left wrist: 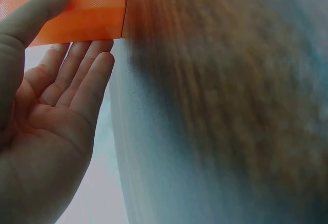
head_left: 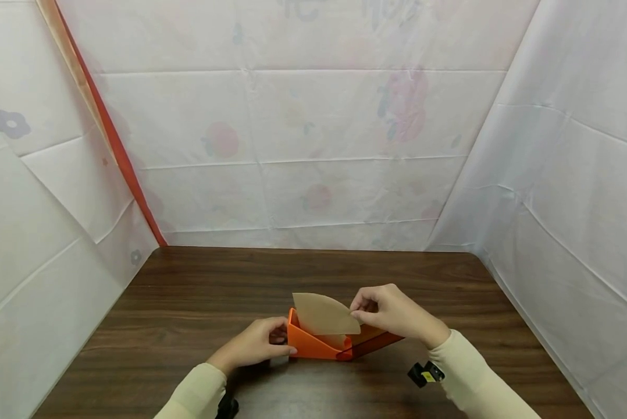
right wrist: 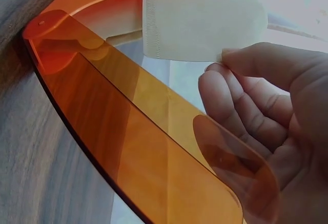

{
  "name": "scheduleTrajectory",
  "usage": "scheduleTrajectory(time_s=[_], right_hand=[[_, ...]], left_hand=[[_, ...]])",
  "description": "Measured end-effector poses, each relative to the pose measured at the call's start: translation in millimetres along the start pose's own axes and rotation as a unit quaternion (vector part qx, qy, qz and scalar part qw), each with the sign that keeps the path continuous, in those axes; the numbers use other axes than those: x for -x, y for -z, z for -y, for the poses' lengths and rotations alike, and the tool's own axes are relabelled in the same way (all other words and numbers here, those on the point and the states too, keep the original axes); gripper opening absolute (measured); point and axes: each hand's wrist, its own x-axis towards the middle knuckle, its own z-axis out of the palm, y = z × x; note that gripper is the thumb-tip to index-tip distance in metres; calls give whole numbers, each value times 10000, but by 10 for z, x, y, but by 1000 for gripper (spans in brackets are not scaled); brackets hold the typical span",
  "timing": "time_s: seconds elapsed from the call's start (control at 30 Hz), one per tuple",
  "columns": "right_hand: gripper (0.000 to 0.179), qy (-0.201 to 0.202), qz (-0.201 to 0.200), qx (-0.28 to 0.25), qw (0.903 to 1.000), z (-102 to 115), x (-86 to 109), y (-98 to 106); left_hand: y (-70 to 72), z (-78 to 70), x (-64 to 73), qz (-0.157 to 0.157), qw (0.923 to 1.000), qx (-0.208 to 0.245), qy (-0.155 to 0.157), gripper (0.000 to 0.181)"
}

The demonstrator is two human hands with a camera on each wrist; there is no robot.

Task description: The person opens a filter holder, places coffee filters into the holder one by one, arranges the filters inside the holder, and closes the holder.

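Note:
A bright orange coffee filter holder [head_left: 313, 348] stands on the table with its see-through amber lid [head_left: 373, 342] swung down to the right. My left hand [head_left: 256, 344] grips the holder's left end, thumb on the near face; in the left wrist view the fingertips pass out of sight behind the holder [left wrist: 97, 21]. A tan, fan-shaped paper coffee filter [head_left: 324, 314] rises above the holder, its right corner pinched between thumb and fingers of my right hand [head_left: 389, 308]. The right wrist view shows the filter's crimped edge [right wrist: 151, 24]. More tan paper shows inside the holder.
Dark wood-grain table [head_left: 214, 279] lies under everything. White printed cloth [head_left: 313, 192] hangs behind it, with more cloth on both sides. A red strip [head_left: 120, 145] runs down the back left corner. Small black cameras sit at both wrists.

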Motion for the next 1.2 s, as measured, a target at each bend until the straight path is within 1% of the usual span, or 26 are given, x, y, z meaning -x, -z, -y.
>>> scheduleTrajectory(time_s=[0.2, 0.43, 0.63, 0.77, 0.97, 1.07, 1.2], right_hand=[[6, 66, 36, 170, 9998, 1, -8, -65], [7, -51, 105, 395, 9992, -7, -34, -100], [7, -11, 104, 553, 9984, -1, -35, -116], [8, -6, 124, 778, 9969, 12, -44, -137], [11, -132, 221, 1360, 9904, 59, -69, -180], [11, -174, 273, 1699, 9849, 73, -81, -205], [11, -106, 252, 2162, 9760, 81, -92, -246]], left_hand=[[-5, -5, -3, -7, 10000, 17, -23, 25], [-7, -8, 1, -17, 10000, 28, -9, 25], [-3, -16, -4, -22, 10000, 8, -19, 25], [-4, -9, -5, -21, 10000, -14, -12, 25], [-4, 3, -8, -26, 10000, -38, -5, 25], [-3, 6, -10, -31, 10000, -36, -8, 25], [-1, 9, -12, -25, 10000, -29, -4, 25]])
